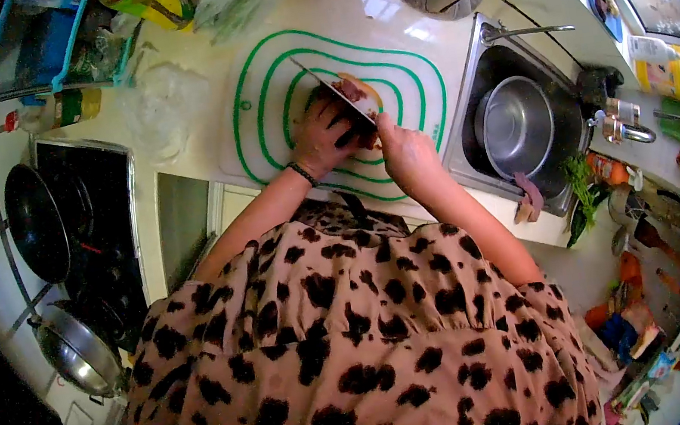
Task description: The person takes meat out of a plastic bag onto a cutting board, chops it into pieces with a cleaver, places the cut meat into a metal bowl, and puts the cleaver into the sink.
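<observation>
My right hand [408, 151] is closed around the handle of a kitchen knife [322, 81]. The blade runs slantwise up and to the left over the cutting board [254, 94], which is white with green ring lines. Against the far side of the blade lies dark reddish meat [350, 87], with a paler, tan edge beside it. My left hand [323, 141] has its fingers bent down on the dark meat on the near side, close to the blade. Its fingertips and the meat beneath them are partly hidden in shadow.
Right of the board, a metal pot [517, 127] sits in the sink [467, 129], with a cloth [529, 196] on the near rim and green leaves [584, 187] close by. At left are a black pan [37, 222] on the stove and a clear plastic bag [167, 111].
</observation>
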Action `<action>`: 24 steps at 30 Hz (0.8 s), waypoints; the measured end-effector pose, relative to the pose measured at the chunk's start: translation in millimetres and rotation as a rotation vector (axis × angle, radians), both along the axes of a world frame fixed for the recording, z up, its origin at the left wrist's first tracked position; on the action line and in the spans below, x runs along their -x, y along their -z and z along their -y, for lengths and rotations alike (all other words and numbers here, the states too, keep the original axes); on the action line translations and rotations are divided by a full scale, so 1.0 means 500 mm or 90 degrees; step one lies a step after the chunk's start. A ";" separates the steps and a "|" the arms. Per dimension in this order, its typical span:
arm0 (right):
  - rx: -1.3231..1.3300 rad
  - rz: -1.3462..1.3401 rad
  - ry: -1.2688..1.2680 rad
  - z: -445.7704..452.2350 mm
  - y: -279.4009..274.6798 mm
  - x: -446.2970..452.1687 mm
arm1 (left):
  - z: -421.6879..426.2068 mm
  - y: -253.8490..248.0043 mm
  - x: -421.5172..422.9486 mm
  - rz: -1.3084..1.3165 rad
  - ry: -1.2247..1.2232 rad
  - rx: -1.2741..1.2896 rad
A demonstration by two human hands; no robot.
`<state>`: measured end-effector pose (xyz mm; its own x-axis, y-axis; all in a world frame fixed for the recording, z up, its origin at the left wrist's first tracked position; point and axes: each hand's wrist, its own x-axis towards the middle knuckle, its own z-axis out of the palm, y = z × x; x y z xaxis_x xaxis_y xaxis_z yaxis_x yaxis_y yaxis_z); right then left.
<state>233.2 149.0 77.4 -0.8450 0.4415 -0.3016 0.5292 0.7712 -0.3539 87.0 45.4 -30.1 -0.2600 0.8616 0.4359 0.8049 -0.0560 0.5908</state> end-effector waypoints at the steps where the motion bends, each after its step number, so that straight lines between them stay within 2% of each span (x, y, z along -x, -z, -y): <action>1: 0.004 0.017 0.004 -0.001 0.005 -0.004 | 0.002 -0.004 0.001 0.000 0.005 -0.011; 4: 0.027 0.081 0.031 0.008 -0.042 -0.060 | 0.000 -0.026 0.004 -0.007 0.002 -0.016; 8: 0.025 0.088 0.031 0.006 -0.029 -0.062 | 0.012 0.012 -0.009 0.018 0.001 0.028; 9: 0.009 0.028 0.007 -0.001 0.008 -0.056 | 0.016 0.018 -0.013 0.012 -0.011 0.044; 17: -0.020 -0.004 0.015 -0.013 0.078 -0.022 | 0.011 0.018 -0.012 0.008 0.008 0.033; 19: 0.074 -0.092 0.102 -0.038 0.083 -0.042 | 0.015 0.017 -0.012 -0.029 -0.012 0.024; 24: 0.092 -0.046 0.154 -0.034 0.063 -0.109 | 0.026 0.017 -0.030 -0.059 -0.064 0.004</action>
